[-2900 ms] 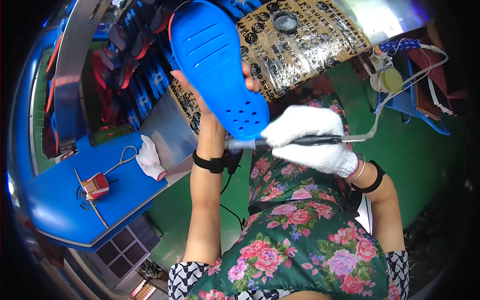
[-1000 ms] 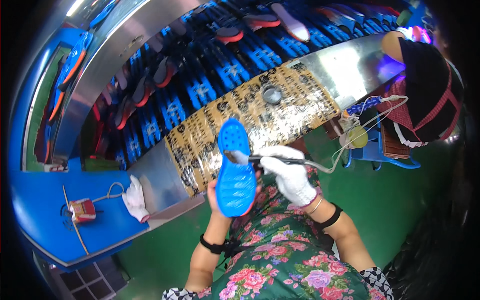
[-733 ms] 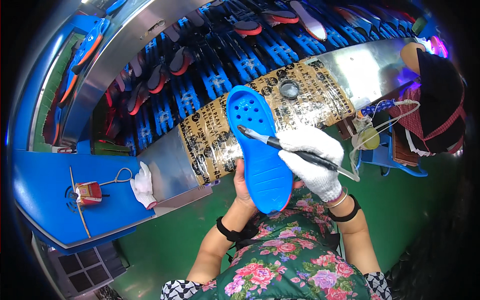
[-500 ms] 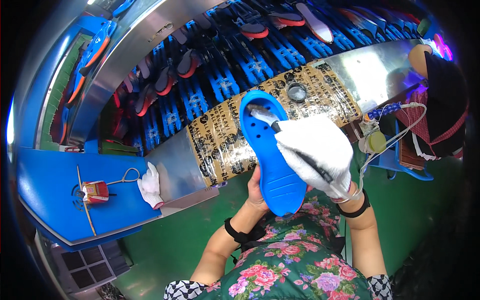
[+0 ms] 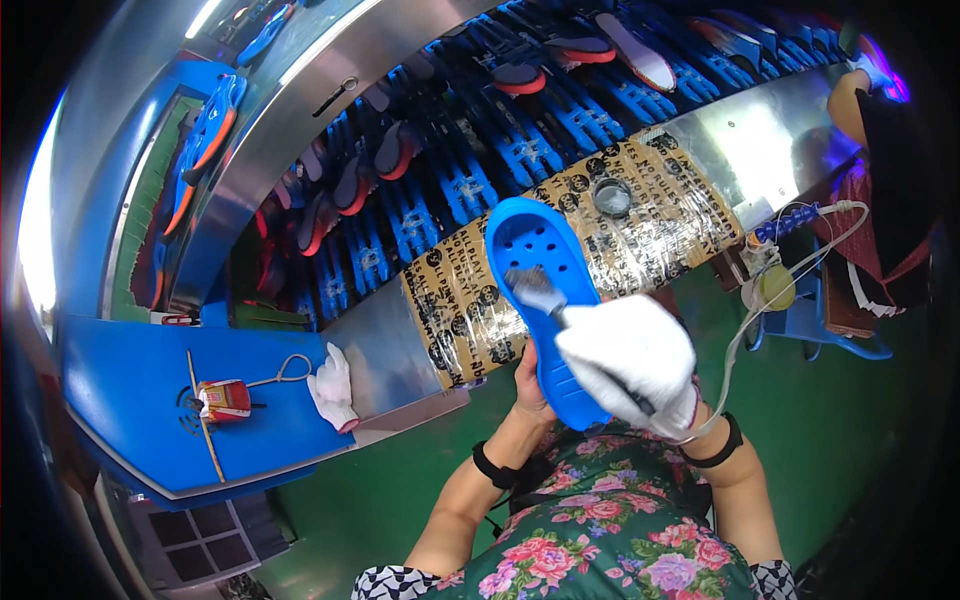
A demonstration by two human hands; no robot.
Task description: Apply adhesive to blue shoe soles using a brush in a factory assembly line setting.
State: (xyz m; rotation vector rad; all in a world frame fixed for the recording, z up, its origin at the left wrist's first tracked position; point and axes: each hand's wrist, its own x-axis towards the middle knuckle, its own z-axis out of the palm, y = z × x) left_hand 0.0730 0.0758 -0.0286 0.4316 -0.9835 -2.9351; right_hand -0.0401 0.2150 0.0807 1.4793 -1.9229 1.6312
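Pinching brush (image 5: 538, 292) in right grip (image 5: 630, 360), cradling shoe sole (image 5: 528, 225) in left grip (image 5: 532, 385); might skid, if tugged by hose (image 5: 733, 358) behind right grip.

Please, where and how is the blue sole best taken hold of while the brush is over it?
Probably by the left edge of its nearer part, from below, as the left hand holds it. The blue sole is long and thin, and the brush is over its upper face, near the holes, so that face should stay free.

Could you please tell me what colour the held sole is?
The sole is bright blue, seen best in the head view.
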